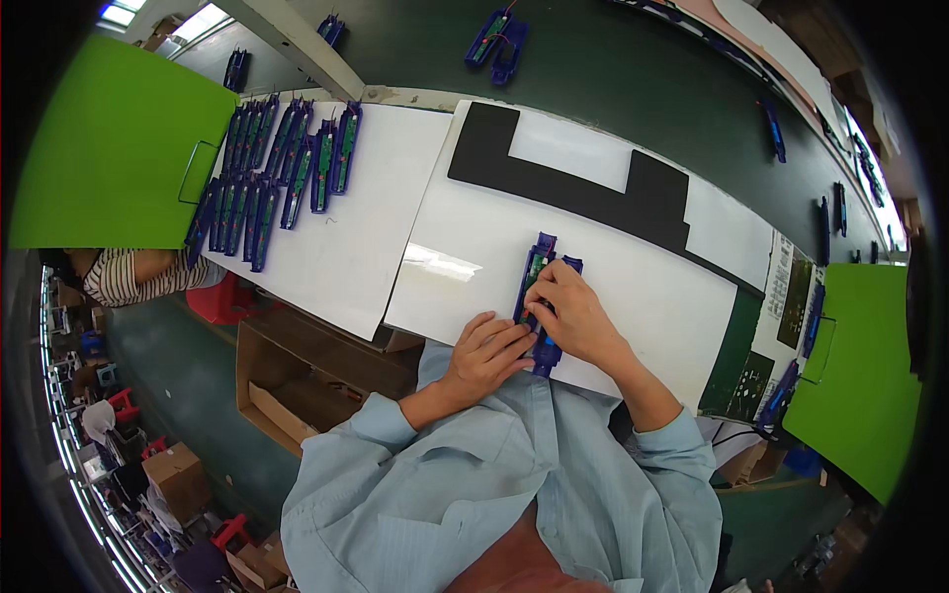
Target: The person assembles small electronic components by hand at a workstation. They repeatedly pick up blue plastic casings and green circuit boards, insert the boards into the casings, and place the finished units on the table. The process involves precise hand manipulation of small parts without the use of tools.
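Note:
A blue plastic casing (521, 296) with a green circuit board in it lies on the white table sheet in front of me. A matching blue casing half (543, 365) lies close along its right side, partly hidden by my hands. My left hand (484, 358) is closed on the near end of the casing, its fingers holding it against the sheet. Above the board, my right hand (573, 311) has its thumb and forefinger pinched together near a small reddish part. Whatever sits between those fingertips is too small to make out.
Several blue casings with green boards (252, 178) stand in rows at the left. A black L-shaped mat (563, 193) lies beyond my hands. More casings (494, 44) rest on the dark green belt. Green panels (119, 148) flank both sides; a person's striped sleeve (138, 280) shows left.

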The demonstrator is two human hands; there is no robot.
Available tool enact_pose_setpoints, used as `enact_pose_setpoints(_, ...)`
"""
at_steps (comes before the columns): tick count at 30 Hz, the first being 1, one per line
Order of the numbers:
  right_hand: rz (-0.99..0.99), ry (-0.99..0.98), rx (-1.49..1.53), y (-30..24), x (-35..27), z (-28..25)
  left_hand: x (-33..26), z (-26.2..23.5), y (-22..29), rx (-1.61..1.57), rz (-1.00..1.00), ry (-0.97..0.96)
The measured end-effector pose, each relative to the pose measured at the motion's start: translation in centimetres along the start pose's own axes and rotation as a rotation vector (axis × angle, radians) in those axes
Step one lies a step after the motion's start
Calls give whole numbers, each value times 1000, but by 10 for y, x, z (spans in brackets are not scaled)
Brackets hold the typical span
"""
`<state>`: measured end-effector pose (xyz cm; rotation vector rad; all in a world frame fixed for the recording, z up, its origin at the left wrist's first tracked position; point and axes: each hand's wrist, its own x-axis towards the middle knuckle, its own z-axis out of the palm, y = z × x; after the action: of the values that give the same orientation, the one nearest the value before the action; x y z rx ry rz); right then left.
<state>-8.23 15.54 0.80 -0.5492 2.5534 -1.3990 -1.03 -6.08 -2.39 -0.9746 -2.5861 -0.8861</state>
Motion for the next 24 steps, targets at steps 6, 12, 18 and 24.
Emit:
enact_pose_setpoints(6,-61,31,38,2,-2,0,-2,1,-1,2,-10,-13)
enact_pose_setpoints(12,-76,43,36,2,-1,0,-4,2,-1,11,-16,-8)
enact_pose_setpoints(18,-67,17,11,2,0,1,-5,3,0,12,-18,-7)
enact_pose_setpoints(24,-276,58,-138,4,-10,8,-4,4,0,27,-11,8)
